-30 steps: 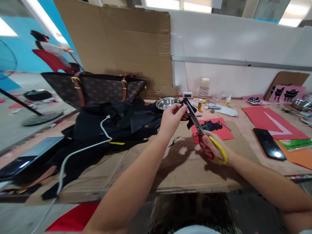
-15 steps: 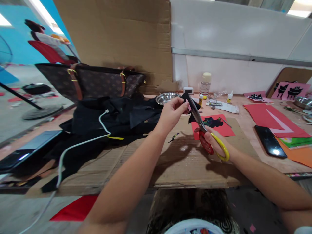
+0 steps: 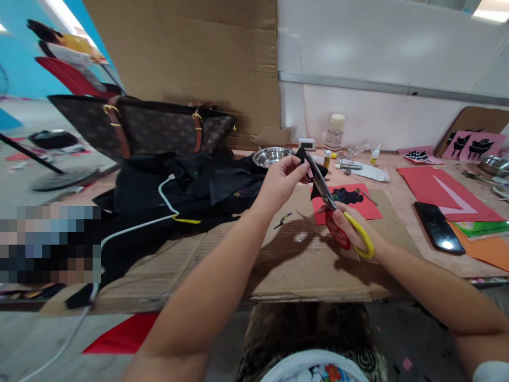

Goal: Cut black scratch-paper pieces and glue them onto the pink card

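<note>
My left hand (image 3: 283,178) pinches a small black piece (image 3: 301,154) with a bit of pink on it; whether it is paper or cloth I cannot tell. In my right hand (image 3: 350,225) is a pair of scissors (image 3: 365,239) with red and yellow handle loops. Their blades point up and away, against the black piece near my left fingertips. Beyond my right hand, a red sheet (image 3: 371,211) lies on the cardboard, with a dark, patterned cut-out (image 3: 348,196) on it. A tiny black-and-yellow scrap (image 3: 283,220) lies below my left hand.
Black cloth (image 3: 170,185) with a white cable (image 3: 137,228) across it covers the left side, before a brown bag (image 3: 155,127). A metal bowl (image 3: 274,157), bottle (image 3: 334,132) and glue bottle (image 3: 375,154) stand behind. A phone (image 3: 437,228) and red paper (image 3: 429,188) lie right.
My view has shifted slightly, so things sit a little higher in the picture. Both hands keep their holds, with the blades still against the black piece.
</note>
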Demonstrator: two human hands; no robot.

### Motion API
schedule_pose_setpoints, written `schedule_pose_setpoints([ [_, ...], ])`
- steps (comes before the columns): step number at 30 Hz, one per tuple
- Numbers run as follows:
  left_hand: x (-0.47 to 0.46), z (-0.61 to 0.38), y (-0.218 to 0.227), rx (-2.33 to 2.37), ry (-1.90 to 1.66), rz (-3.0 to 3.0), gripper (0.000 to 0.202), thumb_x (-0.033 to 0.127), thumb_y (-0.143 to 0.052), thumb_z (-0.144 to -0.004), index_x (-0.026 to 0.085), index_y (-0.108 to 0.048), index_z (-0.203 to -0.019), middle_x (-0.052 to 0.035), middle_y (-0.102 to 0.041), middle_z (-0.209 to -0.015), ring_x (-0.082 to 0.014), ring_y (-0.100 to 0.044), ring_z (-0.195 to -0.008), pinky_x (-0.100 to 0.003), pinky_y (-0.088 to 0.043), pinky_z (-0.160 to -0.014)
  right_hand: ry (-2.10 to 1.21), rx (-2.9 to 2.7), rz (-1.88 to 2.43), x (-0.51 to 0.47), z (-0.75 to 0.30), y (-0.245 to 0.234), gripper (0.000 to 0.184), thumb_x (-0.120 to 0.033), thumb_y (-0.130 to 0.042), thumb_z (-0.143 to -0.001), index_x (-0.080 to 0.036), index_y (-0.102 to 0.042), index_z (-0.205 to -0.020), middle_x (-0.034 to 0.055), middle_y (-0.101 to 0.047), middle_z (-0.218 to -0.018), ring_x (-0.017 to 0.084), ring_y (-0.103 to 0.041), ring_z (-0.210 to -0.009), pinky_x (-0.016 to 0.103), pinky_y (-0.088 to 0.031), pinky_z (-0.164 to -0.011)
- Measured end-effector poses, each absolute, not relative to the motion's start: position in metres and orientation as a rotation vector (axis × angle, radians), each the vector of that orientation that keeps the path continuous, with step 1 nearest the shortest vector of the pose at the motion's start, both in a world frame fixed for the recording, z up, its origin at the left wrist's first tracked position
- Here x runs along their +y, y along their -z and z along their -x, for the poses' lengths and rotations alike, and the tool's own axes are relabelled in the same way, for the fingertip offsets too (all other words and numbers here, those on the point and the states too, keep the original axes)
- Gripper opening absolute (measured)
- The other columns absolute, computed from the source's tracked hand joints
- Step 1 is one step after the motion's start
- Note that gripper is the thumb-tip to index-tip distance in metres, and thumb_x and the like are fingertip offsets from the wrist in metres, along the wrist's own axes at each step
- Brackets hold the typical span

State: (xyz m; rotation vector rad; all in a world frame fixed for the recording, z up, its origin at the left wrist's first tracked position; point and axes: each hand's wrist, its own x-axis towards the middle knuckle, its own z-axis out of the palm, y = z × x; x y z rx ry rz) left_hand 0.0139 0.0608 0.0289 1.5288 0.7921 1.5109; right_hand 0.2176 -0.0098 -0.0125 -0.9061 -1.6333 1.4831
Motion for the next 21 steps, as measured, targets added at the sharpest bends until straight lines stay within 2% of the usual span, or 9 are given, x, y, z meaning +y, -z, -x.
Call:
schedule_pose_setpoints([
  [10,0.063,-0.01,-0.03,0.736,-1.483,-1.504,0.025,0.038,-0.078,-0.082,0.018,-0.065,-0.075,-0.0011,-0.07,-0.077,-0.0118,-0.067,-0.073,-0.025,-0.057,-0.073,-1.477,-1.602,0.869,-0.01,-0.216,0.012,0.067,-0.08,-0.063,-0.084,-0.02,-0.058,-0.112,-0.0104,-0.04,-0.061,0.005,-0.03,-0.039,0.022,-0.026,-0.035],
  [17,0.069,-0.005,-0.029,0.719,-1.447,-1.508,0.033,0.047,-0.084,-0.077,0.018,-0.066,-0.074,-0.0014,-0.07,-0.077,-0.0123,-0.066,-0.071,-0.025,-0.057,-0.071,-1.497,-1.546,0.934,-0.009,-0.215,0.008,0.071,-0.082,-0.072,-0.074,-0.02,-0.061,-0.107,-0.0105,-0.039,-0.06,0.005,-0.03,-0.038,0.02,-0.025,-0.032],
  [21,0.072,-0.003,-0.029,0.705,-1.43,-1.516,0.036,0.048,-0.085,-0.075,0.018,-0.065,-0.073,-0.0012,-0.069,-0.076,-0.0124,-0.066,-0.071,-0.025,-0.057,-0.07,-1.495,-1.556,0.956,-0.01,-0.214,0.006,0.075,-0.085,-0.071,-0.072,-0.02,-0.06,-0.106,-0.0106,-0.039,-0.06,0.005,-0.031,-0.038,0.02,-0.027,-0.032],
])
